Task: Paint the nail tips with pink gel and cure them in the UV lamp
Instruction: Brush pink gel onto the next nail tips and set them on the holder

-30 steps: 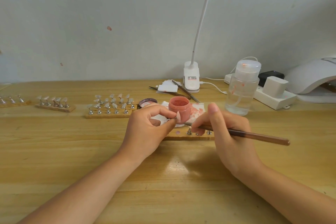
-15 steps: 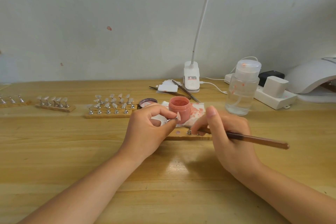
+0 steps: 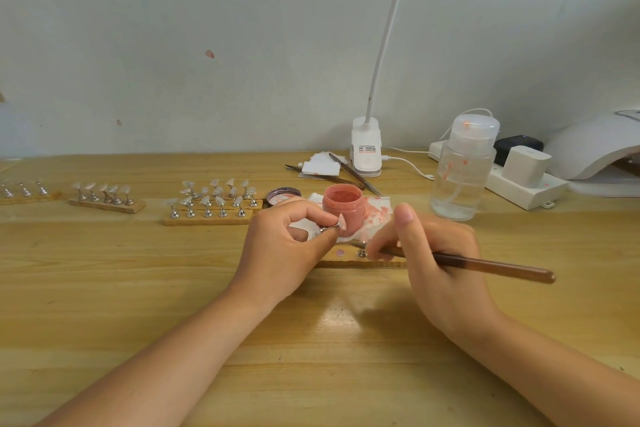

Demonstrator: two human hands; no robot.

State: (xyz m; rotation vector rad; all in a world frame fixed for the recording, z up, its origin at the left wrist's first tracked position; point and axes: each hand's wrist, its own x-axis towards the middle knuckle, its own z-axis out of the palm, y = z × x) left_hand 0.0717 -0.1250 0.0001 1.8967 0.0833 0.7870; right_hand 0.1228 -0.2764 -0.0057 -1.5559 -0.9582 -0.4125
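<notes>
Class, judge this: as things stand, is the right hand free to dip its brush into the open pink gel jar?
Probably yes. The right hand grips the brown brush, and the open pink gel jar stands just beyond, lid off, with nothing between; the left hand stays beside it.

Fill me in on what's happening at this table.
A person is painting nail tips. The left hand pinches a small metal stand with a nail tip on it, in front of the open jar of pink gel. The right hand holds a brush low over the wooden strip. The UV lamp sits at the far right.
</notes>
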